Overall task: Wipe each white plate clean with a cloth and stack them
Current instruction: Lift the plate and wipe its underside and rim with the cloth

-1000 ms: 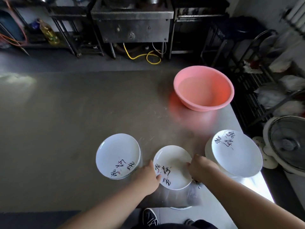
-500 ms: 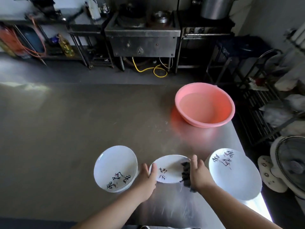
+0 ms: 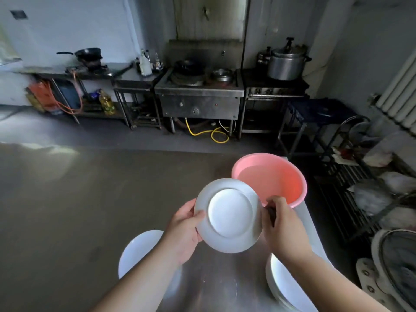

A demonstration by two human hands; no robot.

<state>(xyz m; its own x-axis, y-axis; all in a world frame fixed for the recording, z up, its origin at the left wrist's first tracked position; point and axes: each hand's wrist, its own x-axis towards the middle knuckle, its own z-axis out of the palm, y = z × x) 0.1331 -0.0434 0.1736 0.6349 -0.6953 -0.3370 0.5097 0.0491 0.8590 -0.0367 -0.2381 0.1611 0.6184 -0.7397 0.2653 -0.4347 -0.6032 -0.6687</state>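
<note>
I hold a small white plate [image 3: 228, 216] up in the air, tilted so its underside faces me. My left hand [image 3: 183, 230] grips its left rim, thumb on the underside. My right hand [image 3: 281, 226] holds the plate's right edge together with a dark cloth [image 3: 271, 213], which shows only as a sliver between fingers and rim. Another white plate [image 3: 137, 251] lies on the steel table [image 3: 67, 210] below my left arm. A stack of white plates [image 3: 283, 287] sits at the lower right, partly behind my right forearm.
A pink basin [image 3: 270, 176] stands on the table just behind the raised plate. The table's right edge runs close by, with a wire rack [image 3: 360, 199] and a fan [image 3: 396, 266] beyond it. A stove [image 3: 200, 95] and benches line the far wall.
The plate has been lifted off the table and tipped up so its underside faces me. The view has tilted upward, and both hands rose with the plate.
</note>
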